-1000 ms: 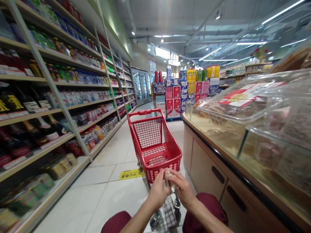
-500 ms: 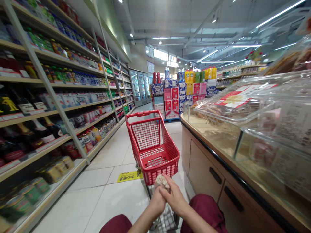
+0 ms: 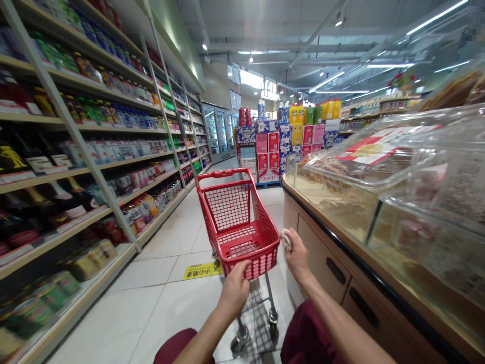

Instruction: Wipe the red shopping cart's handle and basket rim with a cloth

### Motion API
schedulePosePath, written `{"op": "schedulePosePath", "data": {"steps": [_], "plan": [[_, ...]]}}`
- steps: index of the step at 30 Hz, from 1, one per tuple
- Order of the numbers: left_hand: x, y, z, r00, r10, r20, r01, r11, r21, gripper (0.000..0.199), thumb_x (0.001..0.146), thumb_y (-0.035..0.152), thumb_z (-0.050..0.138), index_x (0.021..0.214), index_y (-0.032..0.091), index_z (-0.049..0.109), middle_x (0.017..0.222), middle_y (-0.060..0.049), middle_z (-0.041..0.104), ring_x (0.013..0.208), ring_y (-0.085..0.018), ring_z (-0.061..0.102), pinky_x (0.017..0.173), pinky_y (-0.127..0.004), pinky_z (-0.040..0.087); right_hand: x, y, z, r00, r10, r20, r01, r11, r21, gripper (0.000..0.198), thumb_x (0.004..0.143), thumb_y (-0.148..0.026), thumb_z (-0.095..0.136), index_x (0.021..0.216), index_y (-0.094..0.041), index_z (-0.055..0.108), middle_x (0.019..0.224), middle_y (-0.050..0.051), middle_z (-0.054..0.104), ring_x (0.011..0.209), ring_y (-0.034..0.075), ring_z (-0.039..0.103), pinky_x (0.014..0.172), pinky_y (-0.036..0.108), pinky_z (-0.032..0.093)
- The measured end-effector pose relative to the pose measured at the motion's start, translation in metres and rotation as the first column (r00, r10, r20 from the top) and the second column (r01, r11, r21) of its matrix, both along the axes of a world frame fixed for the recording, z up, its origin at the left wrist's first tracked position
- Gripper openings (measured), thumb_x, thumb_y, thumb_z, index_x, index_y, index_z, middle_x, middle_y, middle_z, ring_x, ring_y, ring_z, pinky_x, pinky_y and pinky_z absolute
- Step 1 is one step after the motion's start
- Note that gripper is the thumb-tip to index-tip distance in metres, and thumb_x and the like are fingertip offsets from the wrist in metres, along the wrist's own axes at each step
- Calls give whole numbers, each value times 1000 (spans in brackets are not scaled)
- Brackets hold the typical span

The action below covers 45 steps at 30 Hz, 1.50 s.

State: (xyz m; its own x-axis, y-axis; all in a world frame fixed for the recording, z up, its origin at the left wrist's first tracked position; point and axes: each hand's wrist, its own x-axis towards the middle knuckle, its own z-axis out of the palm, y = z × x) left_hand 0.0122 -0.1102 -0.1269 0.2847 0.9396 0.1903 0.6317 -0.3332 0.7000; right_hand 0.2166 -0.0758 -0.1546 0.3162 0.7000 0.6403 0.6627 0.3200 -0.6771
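Note:
A small red shopping cart (image 3: 242,240) stands in front of me, its plastic basket empty and its grey wheels on the floor. My left hand (image 3: 235,288) is closed at the near edge of the basket, seemingly gripping it; the fingertips are partly hidden. Just off the basket's right corner, my right hand (image 3: 297,255) is closed round a crumpled whitish cloth (image 3: 287,239).
Shelves of bottles and cans (image 3: 113,134) line the left side. A wooden display counter (image 3: 322,242) with clear food packs on top stands close on the right. Stacked drink cartons (image 3: 268,156) are ahead. A yellow sticker (image 3: 202,271) lies on the tiled floor.
My hands, together around the cloth before, have come apart. The right has moved right and up with the cloth; the left has moved slightly left to the basket's near edge.

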Motion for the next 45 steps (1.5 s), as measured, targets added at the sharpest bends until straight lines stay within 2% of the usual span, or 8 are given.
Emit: {"op": "schedulePosePath", "data": {"steps": [7,13,18,24,30,35,41,45], "plan": [[-29,20,16,838,48,-543,-24,998,52,64,65,6,35,128,11,33,137,-7,32,129,-20,21,106,-43,13,-5,-17,-70,953,197,232,-154,970,-188,42,69,-5,38,94,-28,62,109,-1,61,92,16,61,75,25,50],[-34,24,11,818,28,-574,-3,999,43,66,62,7,37,128,12,33,137,-6,33,129,-17,20,107,-37,13,1,-9,-27,970,29,240,-35,999,22,42,74,-7,36,105,-24,59,123,4,50,111,17,49,92,31,40],[-36,24,15,815,21,-579,-11,1000,21,67,61,6,37,128,14,34,137,-5,32,129,-16,20,106,-37,15,-11,-27,-44,871,266,413,-178,955,-238,41,75,-8,40,103,-30,60,112,1,60,95,18,60,77,29,50],[-36,23,16,827,9,-563,5,1000,23,65,64,5,35,128,12,32,138,-6,32,129,-17,18,107,-38,15,-13,-22,-31,940,73,333,-86,996,23,43,79,-8,36,112,-27,55,125,2,49,112,17,47,95,35,38],[-37,25,15,833,1,-554,4,1000,8,65,64,3,32,127,14,34,137,-4,33,129,-16,20,106,-39,14,-29,-30,-46,841,289,458,-221,955,-196,40,76,-7,42,105,-30,60,109,1,61,96,16,58,80,29,48],[-36,25,17,843,-7,-538,18,1000,15,60,67,8,33,127,14,35,137,-5,33,129,-17,20,106,-41,12,-62,-29,-12,855,196,480,-258,964,67,39,82,-10,39,114,-27,54,124,4,49,117,18,42,98,39,32],[-40,22,20,847,-27,-531,23,1000,-14,58,68,13,36,127,13,35,136,-7,35,128,-18,22,106,-42,13,-87,-34,-43,715,384,583,-411,907,-94,32,80,-8,43,97,-27,63,104,3,64,97,18,58,83,34,46],[-43,21,18,862,-8,-507,14,1000,8,57,70,12,34,126,15,36,135,-5,36,128,-17,22,106,-42,12,-91,-34,-33,778,317,543,-385,923,14,38,82,-10,38,113,-27,54,119,5,54,113,18,46,96,40,35]]}}
